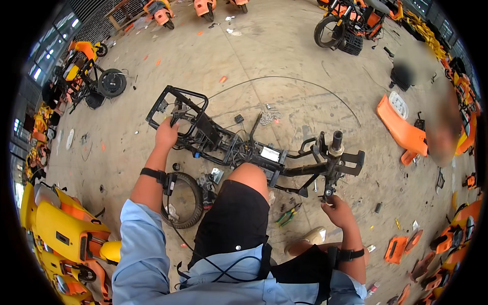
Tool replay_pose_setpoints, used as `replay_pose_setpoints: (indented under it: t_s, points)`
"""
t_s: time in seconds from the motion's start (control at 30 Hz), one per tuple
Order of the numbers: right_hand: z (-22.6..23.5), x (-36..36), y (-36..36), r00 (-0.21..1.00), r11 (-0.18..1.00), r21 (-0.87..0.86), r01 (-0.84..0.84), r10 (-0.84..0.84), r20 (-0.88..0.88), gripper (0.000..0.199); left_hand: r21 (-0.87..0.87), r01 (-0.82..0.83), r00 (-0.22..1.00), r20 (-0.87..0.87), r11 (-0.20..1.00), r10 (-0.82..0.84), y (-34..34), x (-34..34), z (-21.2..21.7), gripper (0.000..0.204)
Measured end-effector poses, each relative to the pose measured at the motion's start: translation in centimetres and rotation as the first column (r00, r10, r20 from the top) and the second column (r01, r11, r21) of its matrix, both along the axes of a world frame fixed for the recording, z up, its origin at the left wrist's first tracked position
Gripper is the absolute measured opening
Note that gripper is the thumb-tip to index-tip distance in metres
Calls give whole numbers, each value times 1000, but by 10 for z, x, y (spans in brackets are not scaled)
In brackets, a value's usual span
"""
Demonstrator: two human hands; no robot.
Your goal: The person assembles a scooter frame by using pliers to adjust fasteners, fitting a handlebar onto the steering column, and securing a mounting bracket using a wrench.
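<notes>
A stripped black scooter frame [211,129] lies across the floor before me, with wiring and a white-labelled box [270,154] in its middle. My left hand [166,133] is closed at the rear rack end, its fingers around a dark part of the frame. At the other end, below the upright steering tube [336,142], my right hand [339,211] is closed, fingertips pinched against a small metal part that I cannot make out. My knee is against the frame's middle. Green-handled pliers [288,215] and a cordless power tool [207,193] lie near my legs.
A loose tyre [190,203] lies by my left forearm. A long black cable [305,80] arcs across the floor beyond the frame. Yellow scooters [71,223] crowd the left, an orange body panel [401,127] lies right, and a partly built scooter [351,25] stands far right.
</notes>
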State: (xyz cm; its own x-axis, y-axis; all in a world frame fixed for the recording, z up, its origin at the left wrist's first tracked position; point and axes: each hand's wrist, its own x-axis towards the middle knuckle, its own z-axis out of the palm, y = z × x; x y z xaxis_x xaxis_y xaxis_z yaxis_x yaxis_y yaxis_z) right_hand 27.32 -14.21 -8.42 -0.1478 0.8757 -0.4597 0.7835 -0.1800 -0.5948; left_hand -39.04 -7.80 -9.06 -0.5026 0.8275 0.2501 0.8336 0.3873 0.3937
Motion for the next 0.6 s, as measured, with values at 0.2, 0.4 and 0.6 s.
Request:
replay_pose_setpoints:
  t_s: [0.2,0.4,0.6]
  points:
    - [1,18,-7,994,995,-1,-97,97,56,50,-43,152,988,22,987,-151,43,19,-39,39]
    - [13,3,13,958,972,56,-228,234,-166,51,-105,37,997,75,994,-29,35,31,-59,44]
    - [17,7,49,961,956,-223,-193,138,-240,52,-65,-96,995,-33,993,94,14,43,-58,36]
